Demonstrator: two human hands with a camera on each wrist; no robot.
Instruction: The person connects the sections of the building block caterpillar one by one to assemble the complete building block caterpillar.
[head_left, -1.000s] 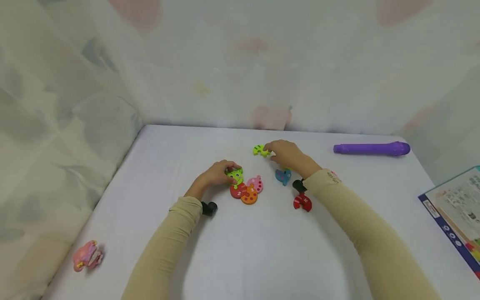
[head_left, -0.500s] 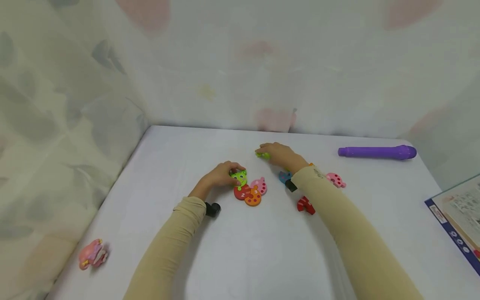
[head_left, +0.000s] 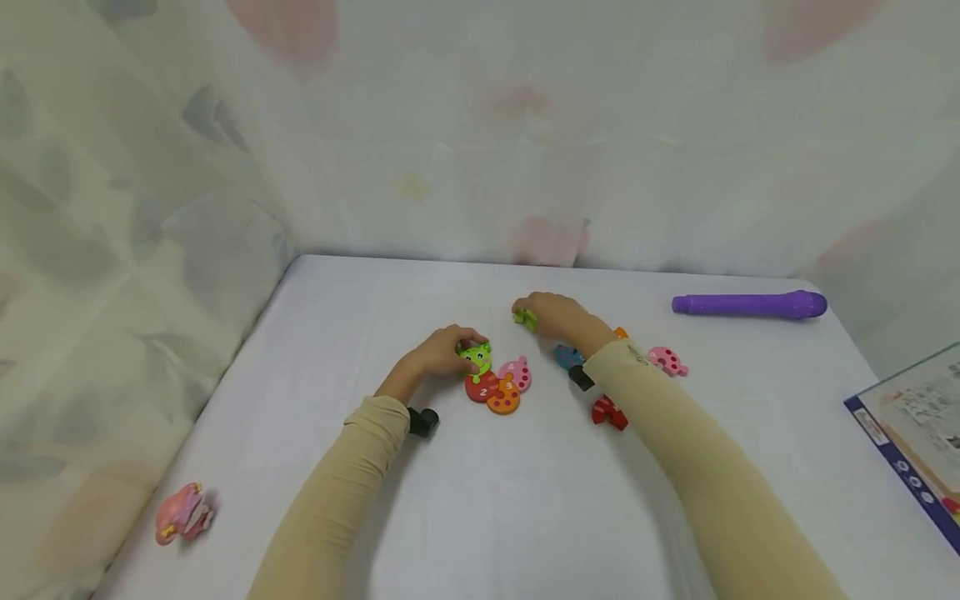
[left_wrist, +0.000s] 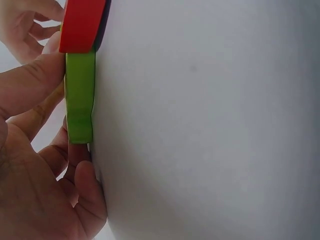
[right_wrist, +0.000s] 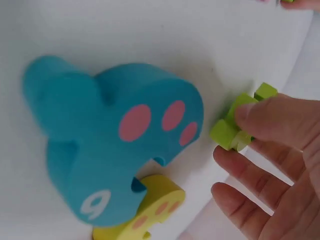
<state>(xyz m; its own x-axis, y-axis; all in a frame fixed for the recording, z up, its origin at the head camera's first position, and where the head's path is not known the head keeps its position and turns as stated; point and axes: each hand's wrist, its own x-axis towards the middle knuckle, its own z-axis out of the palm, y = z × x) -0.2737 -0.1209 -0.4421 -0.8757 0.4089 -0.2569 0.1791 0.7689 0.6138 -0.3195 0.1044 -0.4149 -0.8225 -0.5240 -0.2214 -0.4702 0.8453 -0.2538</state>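
- The right hand [head_left: 555,315] has its grip pinching a lime-green, notched puzzle piece, thick and hard-looking [right_wrist: 225,132], with the thumb across it and the other fingers looser. The piece looks tilted; whether it clears the white-covered bench [head_left: 480,517] I cannot tell.
- A firm pinch on the thick edges should serve best, leaving the notches uncovered and the piece level before it meets anything.
- The left hand [head_left: 442,352] also pinches: thumb and fingers hold a bright-green, smiling head piece [head_left: 476,358], set against a red, rounded piece marked 2 [head_left: 481,387]. Light steadying seems enough; lifting could pop that join.
- Beyond it, an orange, spotted piece marked 3 [head_left: 504,397] and a pink, dotted, knobbed piece [head_left: 516,372] continue the linked group, best left flat.
- Near the right hand lie a blue, pink-spotted piece marked 6 or 9 [right_wrist: 107,150] and a yellow, spotted piece [right_wrist: 162,195]. A slightly raised wrist would avoid nudging them.
- Further out, under the right sleeve's edge, is a red, striped, notched piece [head_left: 609,412]; elbow room matters there too.
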